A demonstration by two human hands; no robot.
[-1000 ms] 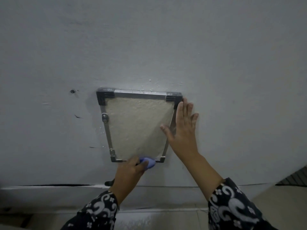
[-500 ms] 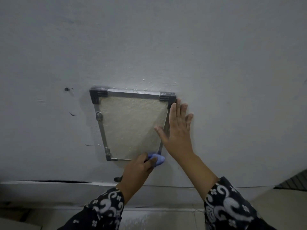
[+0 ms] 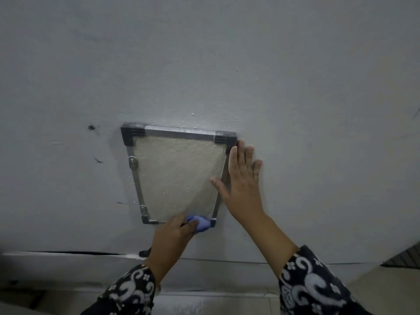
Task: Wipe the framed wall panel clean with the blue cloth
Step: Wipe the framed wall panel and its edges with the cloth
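A framed wall panel (image 3: 177,173) with a metal frame, dark corner caps and a rough cream face hangs on a grey wall. My left hand (image 3: 172,235) grips a bunched blue cloth (image 3: 200,222) against the frame's bottom edge, near the lower right corner. My right hand (image 3: 243,183) lies flat with straight fingers on the wall beside the frame's right edge, its thumb reaching onto the panel face.
The grey wall (image 3: 295,87) has a small dark hole (image 3: 91,127) left of the panel and water droplets above the frame. A ledge with a dark crack (image 3: 75,253) runs below. Tiled floor (image 3: 386,292) shows at the bottom right.
The cloth in my left hand slid right along the bottom edge and then back a little. My right hand stays flat beside the frame.
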